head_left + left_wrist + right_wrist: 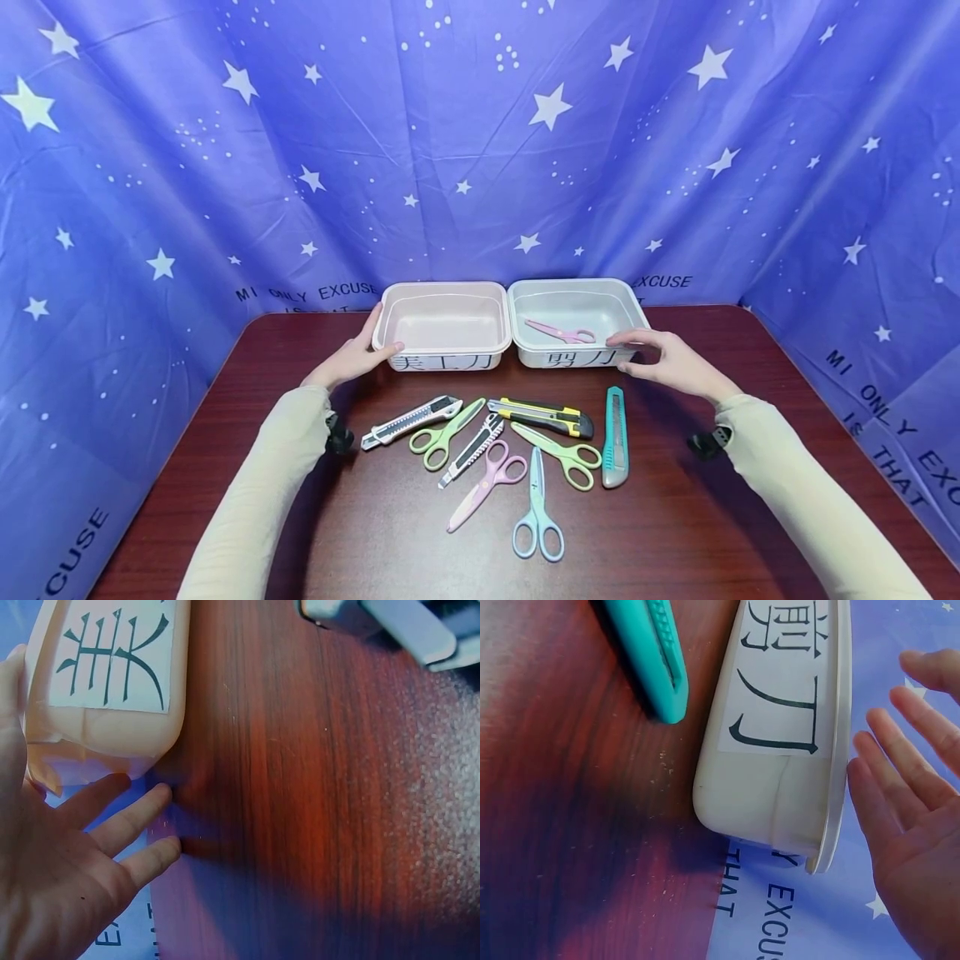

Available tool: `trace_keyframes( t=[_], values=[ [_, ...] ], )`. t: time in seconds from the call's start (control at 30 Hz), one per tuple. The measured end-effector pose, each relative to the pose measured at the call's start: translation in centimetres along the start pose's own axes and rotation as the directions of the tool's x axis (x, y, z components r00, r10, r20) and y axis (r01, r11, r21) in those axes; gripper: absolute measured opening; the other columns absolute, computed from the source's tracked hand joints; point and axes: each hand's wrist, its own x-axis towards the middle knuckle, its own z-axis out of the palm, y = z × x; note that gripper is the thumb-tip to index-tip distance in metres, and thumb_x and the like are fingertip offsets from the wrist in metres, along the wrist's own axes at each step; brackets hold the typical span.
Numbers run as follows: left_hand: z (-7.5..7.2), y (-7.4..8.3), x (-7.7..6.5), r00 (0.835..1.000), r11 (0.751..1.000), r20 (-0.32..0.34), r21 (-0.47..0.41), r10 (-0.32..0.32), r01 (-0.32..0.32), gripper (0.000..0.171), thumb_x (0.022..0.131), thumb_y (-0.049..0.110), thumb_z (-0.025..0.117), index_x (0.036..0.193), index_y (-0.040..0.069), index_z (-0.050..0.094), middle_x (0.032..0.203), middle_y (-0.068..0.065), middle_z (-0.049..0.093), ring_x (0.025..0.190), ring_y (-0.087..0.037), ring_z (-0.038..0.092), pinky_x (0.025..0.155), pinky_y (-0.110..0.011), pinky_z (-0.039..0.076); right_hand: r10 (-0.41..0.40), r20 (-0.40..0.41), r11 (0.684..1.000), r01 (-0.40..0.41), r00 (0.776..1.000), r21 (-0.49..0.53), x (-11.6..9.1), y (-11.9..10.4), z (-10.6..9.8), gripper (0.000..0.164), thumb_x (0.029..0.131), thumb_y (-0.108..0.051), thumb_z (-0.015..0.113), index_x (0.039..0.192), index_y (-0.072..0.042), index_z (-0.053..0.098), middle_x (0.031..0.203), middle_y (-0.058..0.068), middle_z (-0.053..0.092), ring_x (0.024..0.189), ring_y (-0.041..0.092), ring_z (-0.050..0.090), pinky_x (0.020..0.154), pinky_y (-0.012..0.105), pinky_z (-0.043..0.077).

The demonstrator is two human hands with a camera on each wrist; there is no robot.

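We had two tubs near the far edge of the table (675, 517).
The pale pink tub (450, 332) and white tub (581, 308) stood lengthwise along that edge — labels (442, 362) facing the near edge. Our left hand (358, 354), unclenched, touched the pink one's left end; our right hand (667, 360), released, was at the white one's near right corner. Pink scissors (553, 330) lay inside — cutters (616, 477) and more scissors (537, 502) lay in front.

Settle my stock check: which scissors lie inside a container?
The pink scissors in the right container; the other four, one also pink, lie on the table.
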Motion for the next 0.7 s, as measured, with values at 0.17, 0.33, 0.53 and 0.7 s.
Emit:
trace_keyframes(
  t=[0.17,0.33,0.53,0.7],
  values=[
    [0.0,-0.1,0.1,1.0,1.0,-0.004,-0.004,-0.006,0.006,0.092,0.075,0.062,0.055,0.14,0.041,-0.007,0.137,-0.024,0.03,0.121,-0.034,0.033,0.097,-0.051,0.024,0.006,0.004,1.0,-0.006,1.0,-0.028,-0.9,-1.2,0.1,0.032,0.079,-0.006,0.067,0.111,-0.005,0.06,0.108,0.009,0.059,0.101,0.023,0.053,0.085,0.029,0.04],
    [0.0,-0.1,0.0,1.0,1.0,-0.003,-0.001,-0.007,0.007,0.092,0.075,0.063,0.055,0.14,0.042,-0.008,0.138,-0.023,0.029,0.122,-0.035,0.031,0.097,-0.051,0.023,0.0,0.067,1.0,0.001,0.998,-0.022,-1.5,-0.8,0.5,0.03,0.08,-0.007,0.067,0.109,-0.006,0.061,0.107,0.01,0.06,0.101,0.024,0.053,0.085,0.025,0.038],
    [0.0,0.2,-0.1,1.0,1.0,-0.004,0.014,-0.016,0.016,0.093,0.075,0.064,0.054,0.14,0.04,-0.008,0.137,-0.024,0.03,0.121,-0.036,0.032,0.096,-0.052,0.024,0.014,0.214,0.999,-0.021,0.977,0.031,-2.1,1.8,1.3,0.032,0.081,-0.005,0.064,0.113,-0.006,0.06,0.112,0.009,0.059,0.106,0.024,0.05,0.087,0.029,0.038],
    [0.0,0.4,-0.3,1.0,1.0,-0.004,0.014,-0.013,0.013,0.093,0.075,0.063,0.055,0.141,0.039,-0.007,0.136,-0.025,0.031,0.12,-0.036,0.033,0.096,-0.052,0.025,-0.052,0.268,0.994,0.023,0.962,0.108,-2.7,4.8,2.3,0.035,0.081,-0.001,0.063,0.116,-0.001,0.057,0.118,0.013,0.055,0.114,0.029,0.043,0.091,0.018,0.031]
  ],
)
